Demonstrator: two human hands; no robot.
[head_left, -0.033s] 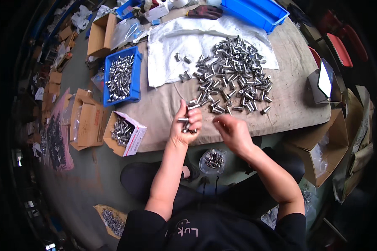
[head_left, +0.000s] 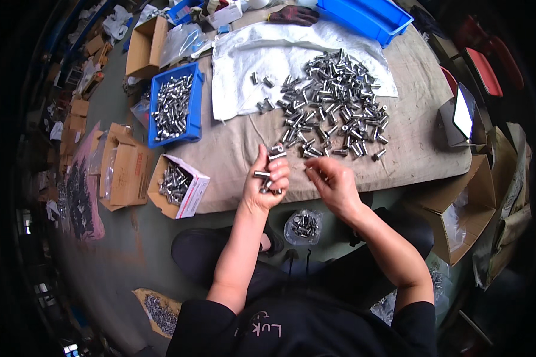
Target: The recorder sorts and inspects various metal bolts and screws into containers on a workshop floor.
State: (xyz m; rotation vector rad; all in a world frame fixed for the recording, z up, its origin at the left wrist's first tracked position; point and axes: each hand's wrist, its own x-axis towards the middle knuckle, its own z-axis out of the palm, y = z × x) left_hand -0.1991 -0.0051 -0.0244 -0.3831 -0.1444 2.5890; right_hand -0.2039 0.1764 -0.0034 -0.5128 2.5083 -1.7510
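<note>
My left hand (head_left: 268, 181) is closed around several shiny metal bolts (head_left: 276, 153), short cylinders with wider heads that stick out between thumb and fingers. To its right, my right hand (head_left: 333, 181) hovers over the table's near edge, thumb and fingertips pinched together. Whatever lies between those fingertips, if anything, is too small to make out. Just beyond both hands spreads a big loose pile of the same bolts (head_left: 333, 98), partly on a white cloth (head_left: 238, 53) and partly on the table cover (head_left: 417, 131).
Bolts fill a blue bin (head_left: 198, 101) and an open carton (head_left: 195, 196) on the left. Below the table edge, a clear bag (head_left: 294, 238) holds more. A second blue bin (head_left: 363, 22) and a dark glove (head_left: 293, 15) lie at the back. A phone (head_left: 463, 113) leans at right.
The picture has shifted very slightly. My right hand has moved a touch up and right, still pinched; my left hand keeps its hold on the bolts.
</note>
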